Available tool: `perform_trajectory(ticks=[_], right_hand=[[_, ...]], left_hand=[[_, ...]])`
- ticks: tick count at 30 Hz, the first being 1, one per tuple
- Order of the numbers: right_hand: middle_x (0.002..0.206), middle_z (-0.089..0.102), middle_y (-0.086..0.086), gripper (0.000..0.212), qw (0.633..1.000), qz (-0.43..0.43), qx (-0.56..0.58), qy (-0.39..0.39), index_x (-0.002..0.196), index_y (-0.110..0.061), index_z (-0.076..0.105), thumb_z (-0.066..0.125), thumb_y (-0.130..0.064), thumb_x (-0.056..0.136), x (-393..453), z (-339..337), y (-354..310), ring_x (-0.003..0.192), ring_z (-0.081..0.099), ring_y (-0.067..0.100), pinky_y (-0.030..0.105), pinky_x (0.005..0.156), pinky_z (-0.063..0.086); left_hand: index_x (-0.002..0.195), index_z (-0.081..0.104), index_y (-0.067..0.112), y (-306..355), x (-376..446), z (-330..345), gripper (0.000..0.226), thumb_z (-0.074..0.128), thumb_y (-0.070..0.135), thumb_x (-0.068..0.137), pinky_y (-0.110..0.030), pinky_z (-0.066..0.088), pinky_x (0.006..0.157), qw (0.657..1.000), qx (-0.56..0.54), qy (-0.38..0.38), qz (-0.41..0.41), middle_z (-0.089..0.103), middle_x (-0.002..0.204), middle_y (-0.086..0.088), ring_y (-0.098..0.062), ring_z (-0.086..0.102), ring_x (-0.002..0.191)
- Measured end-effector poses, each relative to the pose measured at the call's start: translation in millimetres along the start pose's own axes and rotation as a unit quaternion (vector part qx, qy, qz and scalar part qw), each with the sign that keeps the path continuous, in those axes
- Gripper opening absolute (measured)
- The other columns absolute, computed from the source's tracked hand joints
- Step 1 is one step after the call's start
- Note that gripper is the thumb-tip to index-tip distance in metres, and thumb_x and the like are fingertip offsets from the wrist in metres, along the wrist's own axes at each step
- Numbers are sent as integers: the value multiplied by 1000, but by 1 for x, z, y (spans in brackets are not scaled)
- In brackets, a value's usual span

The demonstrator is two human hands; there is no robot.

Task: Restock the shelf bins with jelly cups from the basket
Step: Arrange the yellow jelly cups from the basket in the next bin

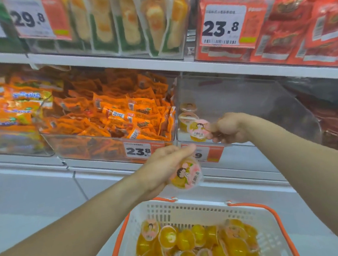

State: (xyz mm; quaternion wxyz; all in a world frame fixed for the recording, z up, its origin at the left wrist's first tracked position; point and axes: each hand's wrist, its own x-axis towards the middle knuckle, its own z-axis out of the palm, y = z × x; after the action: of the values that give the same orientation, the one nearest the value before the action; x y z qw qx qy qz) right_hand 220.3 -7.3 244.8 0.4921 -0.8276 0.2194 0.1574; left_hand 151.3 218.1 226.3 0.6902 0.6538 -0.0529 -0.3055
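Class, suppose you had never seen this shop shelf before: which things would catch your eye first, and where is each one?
First, the two hands in the middle: the right hand holds a jelly cup at the front of the clear, nearly empty bin, while the left hand holds another cup lower down. Below them, the white basket with orange handles holds many yellow cups. To the left, a bin is heaped with orange packets.

Basket (265, 240) below shelf, clear bin (245, 107) above (two jelly cups (188, 113) inside), packet bin (94, 144) left.
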Motion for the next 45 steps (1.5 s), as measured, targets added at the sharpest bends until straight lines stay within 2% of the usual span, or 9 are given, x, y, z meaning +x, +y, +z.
perform_trajectory(ticks=[5, 11, 17, 23, 27, 33, 38, 43, 45], right_hand=[[105, 67, 14, 24, 997, 67, -15, -36, 112, -1, 63, 55, -22, 101, 24, 25, 4, 90, 63, 24, 38, 88, 52], [79, 62, 9, 33, 999, 46, -18, -6, 80, -5, 59, 49, -23, 105, 28, 33, -2, 64, 53, 15, 26, 58, 44], [71, 57, 6, 35, 999, 26, -33, 19, 72, -7, 56, 54, -25, 102, 33, 34, -2, 57, 46, 13, 23, 54, 38], [90, 69, 10, 35, 994, -1, -78, 82, 107, -4, 57, 56, -38, 100, 26, 25, -2, 60, 55, 16, 25, 54, 42], [88, 72, 10, 31, 974, -145, -95, 146, 94, -5, 66, 58, -35, 99, -4, 11, -6, 63, 58, 14, 28, 57, 44], [71, 69, 9, 34, 963, -249, -61, -78, 96, -1, 65, 69, -34, 88, -90, 10, 8, 59, 59, 17, 26, 52, 46], [76, 71, 23, 29, 972, -216, 18, -94, 106, -1, 56, 70, -19, 89, -105, 17, 35, 60, 68, 28, 31, 53, 55], [66, 63, 24, 7, 961, -247, 120, 21, 101, 1, 63, 61, 2, 94, -98, 15, 45, 53, 60, 23, 30, 52, 52], [62, 59, 13, 11, 957, -242, 139, 82, 98, -2, 67, 58, 3, 95, -86, 5, 39, 49, 51, 16, 24, 47, 44]], left_hand=[[106, 65, 11, -6, 5, 1, 20, 69, 23, 91, -36, 55, 74, 1000, 24, -8, 2, 70, 93, -10, -23, 68, 82], [107, 59, 9, -6, 6, 0, 18, 67, 12, 90, -38, 57, 66, 999, 0, -51, -14, 67, 91, -12, -24, 67, 76], [117, 42, 1, -9, 11, -4, 53, 64, 9, 70, -40, 56, 54, 995, -50, -83, -20, 56, 121, -42, -44, 68, 83], [115, 53, -3, -10, 13, -6, 28, 65, 12, 94, -31, 47, 52, 998, -16, -59, 26, 67, 96, -21, -27, 64, 70], [117, 66, 8, -10, 14, -8, 23, 59, 19, 98, -26, 39, 46, 998, -3, -41, 51, 66, 90, -14, -23, 58, 70], [111, 66, 2, -5, 15, -2, 47, 71, 39, 82, -22, 33, 40, 997, -4, -18, 71, 69, 80, -11, -26, 61, 62], [115, 65, 1, -7, 14, 9, 56, 73, 40, 75, -31, 54, 55, 995, -21, 26, 96, 73, 94, -16, -27, 68, 76], [125, 54, 1, -1, 10, 14, 44, 65, 27, 91, -45, 60, 80, 993, -83, 5, 81, 70, 107, -28, -40, 71, 90], [131, 48, 13, 0, 11, 11, 37, 58, 27, 99, -47, 57, 82, 995, 6, 25, 97, 73, 107, -16, -32, 73, 89]])
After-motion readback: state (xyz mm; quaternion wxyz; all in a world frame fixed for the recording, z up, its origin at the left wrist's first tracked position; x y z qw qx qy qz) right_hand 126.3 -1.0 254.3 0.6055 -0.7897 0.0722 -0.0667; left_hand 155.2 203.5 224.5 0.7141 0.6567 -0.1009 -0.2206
